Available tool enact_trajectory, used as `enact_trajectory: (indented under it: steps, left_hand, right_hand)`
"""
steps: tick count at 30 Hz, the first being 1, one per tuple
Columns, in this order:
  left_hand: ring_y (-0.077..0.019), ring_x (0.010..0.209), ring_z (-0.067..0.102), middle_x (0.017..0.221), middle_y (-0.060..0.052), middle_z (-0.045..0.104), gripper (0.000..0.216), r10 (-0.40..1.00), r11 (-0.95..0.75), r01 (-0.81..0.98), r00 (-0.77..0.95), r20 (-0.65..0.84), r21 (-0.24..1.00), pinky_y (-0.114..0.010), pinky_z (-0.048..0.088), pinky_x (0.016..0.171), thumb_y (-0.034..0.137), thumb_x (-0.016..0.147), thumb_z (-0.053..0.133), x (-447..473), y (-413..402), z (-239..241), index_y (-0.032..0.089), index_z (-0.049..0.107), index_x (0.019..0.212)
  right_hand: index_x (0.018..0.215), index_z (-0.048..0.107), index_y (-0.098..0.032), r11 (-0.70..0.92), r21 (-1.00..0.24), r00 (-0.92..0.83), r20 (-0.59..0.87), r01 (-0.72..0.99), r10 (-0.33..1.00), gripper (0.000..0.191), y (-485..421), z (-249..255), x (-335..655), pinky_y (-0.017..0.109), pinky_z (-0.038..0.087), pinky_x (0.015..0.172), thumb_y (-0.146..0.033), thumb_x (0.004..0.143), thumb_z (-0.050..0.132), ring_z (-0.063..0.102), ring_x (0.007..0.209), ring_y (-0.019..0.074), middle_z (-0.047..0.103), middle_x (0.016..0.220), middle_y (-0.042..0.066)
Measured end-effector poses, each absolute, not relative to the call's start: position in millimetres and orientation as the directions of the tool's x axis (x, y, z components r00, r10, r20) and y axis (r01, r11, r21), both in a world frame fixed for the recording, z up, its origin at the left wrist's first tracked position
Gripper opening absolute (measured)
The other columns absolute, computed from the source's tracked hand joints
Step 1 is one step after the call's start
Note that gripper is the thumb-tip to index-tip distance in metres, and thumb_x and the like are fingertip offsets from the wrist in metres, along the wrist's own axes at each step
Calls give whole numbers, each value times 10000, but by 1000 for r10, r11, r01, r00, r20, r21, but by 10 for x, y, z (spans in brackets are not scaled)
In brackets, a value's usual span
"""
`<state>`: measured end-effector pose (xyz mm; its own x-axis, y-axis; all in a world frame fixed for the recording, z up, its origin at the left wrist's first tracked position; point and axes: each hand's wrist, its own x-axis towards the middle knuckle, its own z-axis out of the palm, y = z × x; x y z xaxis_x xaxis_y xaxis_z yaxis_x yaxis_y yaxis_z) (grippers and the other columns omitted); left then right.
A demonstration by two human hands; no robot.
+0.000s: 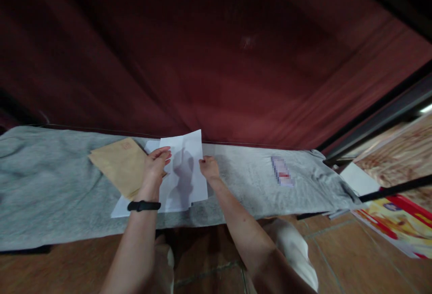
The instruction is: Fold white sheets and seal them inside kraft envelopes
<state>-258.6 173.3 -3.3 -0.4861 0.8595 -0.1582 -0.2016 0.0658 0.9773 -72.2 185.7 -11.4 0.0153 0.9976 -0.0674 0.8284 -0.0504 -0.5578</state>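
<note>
With the right hand [209, 168] I am pinching the right edge of the top white sheet [182, 168] between thumb and fingers. The fingers of the left hand [155, 163] are curling by the left edge of this sheet; whether they are also gripping it, I cannot tell from here. The sheet is lying between both sets of fingers, over the grey cloth [241, 172]. It is looking plain and smooth, a little bent, its upper right corner pointing upward, and a grey shadow [184, 181] is falling across it. More white paper [120, 208] is showing below and left of the left fingers. Also to their left, a brown envelope [118, 165] is lying aslant, bearing a faint reddish mark [127, 145]. Well to the right of the right fingers, a blurred small item [282, 171] is resting.
</note>
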Motion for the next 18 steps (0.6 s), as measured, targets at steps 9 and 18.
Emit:
enact_trajectory:
  steps: [9,18]
  left_hand:
    - [-177,793,629,820,-27,686,326,870,102,-261,-444,-213,960,-297,484,718,306,548,748,-2120,1818,-172,196,699,851]
    - [-208,742,676,808,-18,701,518,952,236,8,-201,-230,972,-318,499,683,354,651,734,-1263,1772,-496,197,659,1139]
  right_hand:
    - [877,693,-165,-169,-895,108,-136,414,985,234,1819,29,620,255,505,598,-357,877,561,653,631,164,710,709,24]
    - [841,696,-147,-238,-937,180,-196,254,964,257,1653,-467,1505,292,523,581,-391,777,647,651,591,187,698,669,49]
